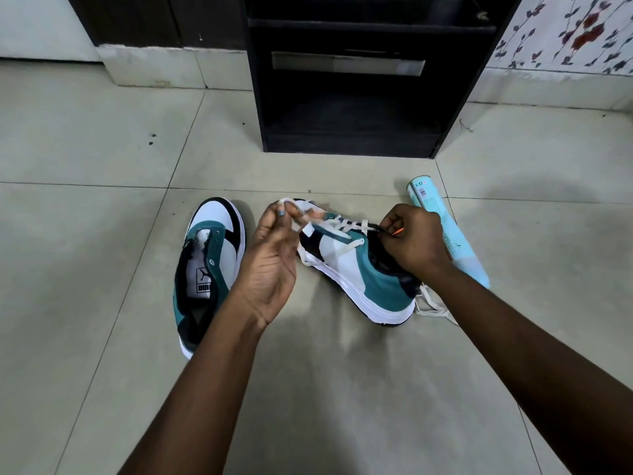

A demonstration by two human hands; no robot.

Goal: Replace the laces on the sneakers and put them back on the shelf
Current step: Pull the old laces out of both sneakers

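A white lace (342,225) end is pinched by the left hand (270,258), the laced sneaker's (363,269) tongue area is gripped by the right hand (411,240), tilted on the tiled floor (102,234), unlaced sneaker (209,265) beside it, black shelf (352,97) beyond.

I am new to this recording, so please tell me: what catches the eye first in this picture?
Mid-frame, the left hand pinches a white lace and the right hand works at the tilted teal sneaker. Its unlaced twin lies left; a pale blue can lies right, before the black shelf.
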